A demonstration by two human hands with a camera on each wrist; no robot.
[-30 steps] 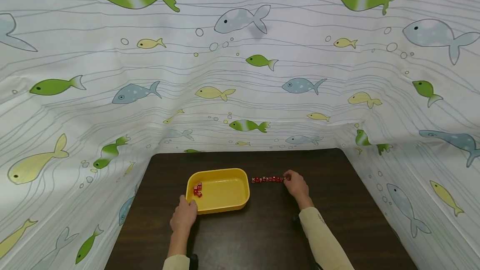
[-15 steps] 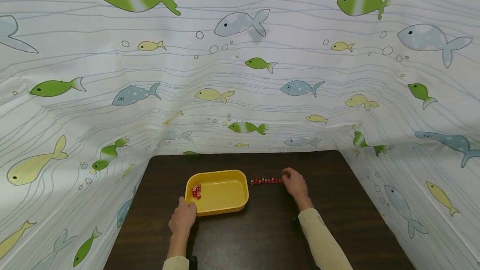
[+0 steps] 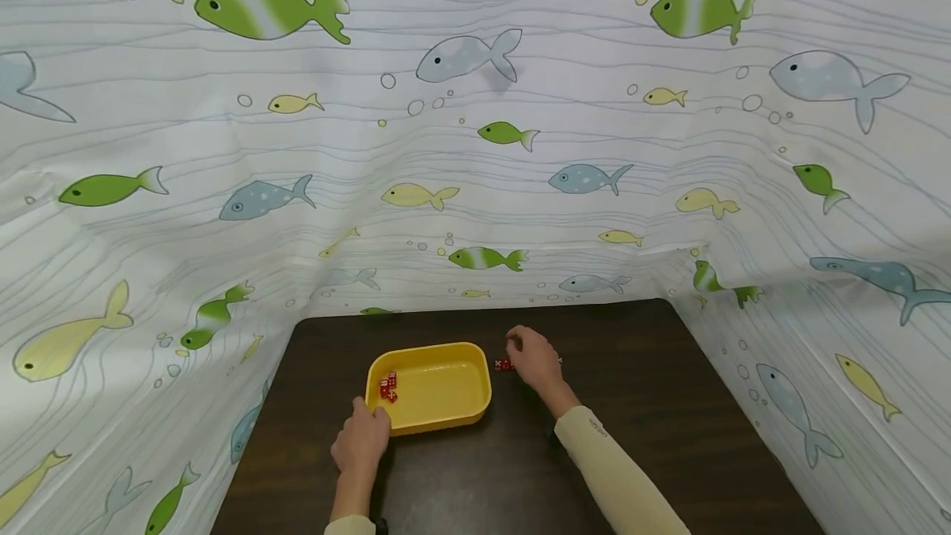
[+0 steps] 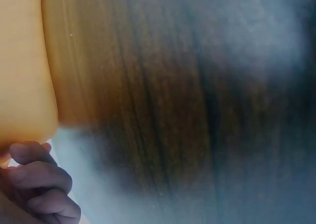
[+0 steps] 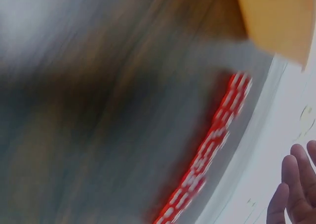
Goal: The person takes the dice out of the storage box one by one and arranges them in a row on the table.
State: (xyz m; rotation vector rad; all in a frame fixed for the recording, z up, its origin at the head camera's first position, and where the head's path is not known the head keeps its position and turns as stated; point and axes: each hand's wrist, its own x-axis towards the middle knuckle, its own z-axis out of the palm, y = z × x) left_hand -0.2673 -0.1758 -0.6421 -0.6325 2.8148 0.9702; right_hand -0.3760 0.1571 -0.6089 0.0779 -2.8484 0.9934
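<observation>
A row of red dice (image 3: 503,365) lies on the dark wood-grain bench (image 3: 475,494), just beside the right side of a yellow tray (image 3: 438,386). The row runs away from the tray to the right, and in the head view its middle is hidden by the right hand (image 3: 537,357). The right wrist view shows the dice set close together in a narrow line, their white pips smeared by blur. Inside the tray, near its left wall, sits a small cluster of dice (image 3: 389,386), also red with white pips; the rest of the tray's floor is bare.

The right hand is over the row, its fingers loosely bent; the right wrist view shows several fingers apart, with nothing visible between them. Whether the hand touches the dice cannot be told. The left hand (image 3: 360,436) grips the tray at its near left corner, and the left wrist view shows its fingers curled against the tray's edge.

Both forearms wear cream sleeves (image 3: 620,469). Behind the bench and along both sides hangs a white cloth (image 3: 357,139) printed with green, yellow and blue-grey fish, bubbles and thin wavy lines.
</observation>
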